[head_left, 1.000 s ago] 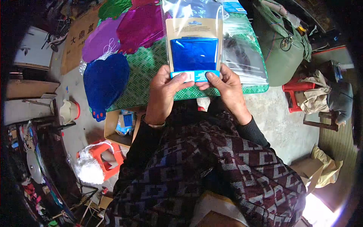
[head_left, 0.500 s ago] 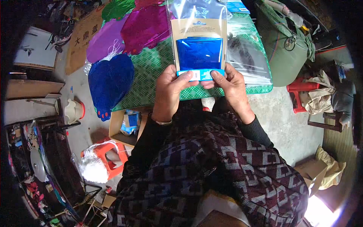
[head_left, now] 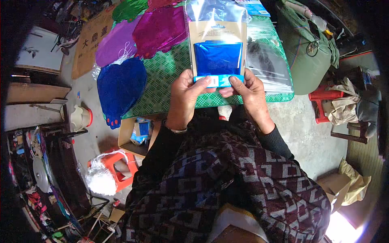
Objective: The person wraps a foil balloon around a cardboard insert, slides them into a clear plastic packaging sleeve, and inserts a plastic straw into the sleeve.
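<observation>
In the head view a clear plastic packet [head_left: 218,32] is held upright over the table's near edge. Inside it are a tan card and a folded shiny blue foil piece [head_left: 219,56]. A light blue label strip with a white patch runs along the bottom. My left hand [head_left: 187,95] pinches the strip's left end, thumb on top. My right hand [head_left: 253,95] grips its right end the same way. Left of my hands lies a dark blue paw-shaped foil balloon [head_left: 121,89], hanging over the table edge. Right of them is a stack of clear plastic bags [head_left: 269,69].
The table has a green checked cloth [head_left: 162,97]. Purple [head_left: 117,44], magenta [head_left: 162,32] and green foil shapes lie at the back left. Below stand an open cardboard box [head_left: 125,139] and a red stool [head_left: 117,166]. A large green sack [head_left: 306,52] stands right.
The whole view has shifted slightly, so the table and surroundings sit a little farther right. Both hands keep the same hold on the packet.
</observation>
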`<action>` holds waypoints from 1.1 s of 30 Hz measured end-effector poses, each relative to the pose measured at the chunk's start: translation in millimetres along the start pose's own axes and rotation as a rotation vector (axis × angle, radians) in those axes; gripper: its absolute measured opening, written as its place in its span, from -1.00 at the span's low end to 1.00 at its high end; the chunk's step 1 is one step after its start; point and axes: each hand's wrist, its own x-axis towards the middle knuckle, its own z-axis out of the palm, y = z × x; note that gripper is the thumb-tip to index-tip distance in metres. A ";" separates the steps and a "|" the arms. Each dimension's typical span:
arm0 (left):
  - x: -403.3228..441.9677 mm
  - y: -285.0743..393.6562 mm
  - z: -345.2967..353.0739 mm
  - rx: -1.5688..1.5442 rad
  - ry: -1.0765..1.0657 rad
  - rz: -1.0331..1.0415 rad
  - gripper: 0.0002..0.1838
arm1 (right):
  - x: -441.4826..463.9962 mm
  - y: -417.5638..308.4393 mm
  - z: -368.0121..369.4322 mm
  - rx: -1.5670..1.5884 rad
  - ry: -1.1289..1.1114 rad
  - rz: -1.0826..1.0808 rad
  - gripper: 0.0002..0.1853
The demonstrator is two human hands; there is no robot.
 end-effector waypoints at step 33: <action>13.4 -19.6 -4.3 0.010 0.036 0.030 -0.85 | 7.1 19.6 -1.8 0.054 0.076 0.012 -0.84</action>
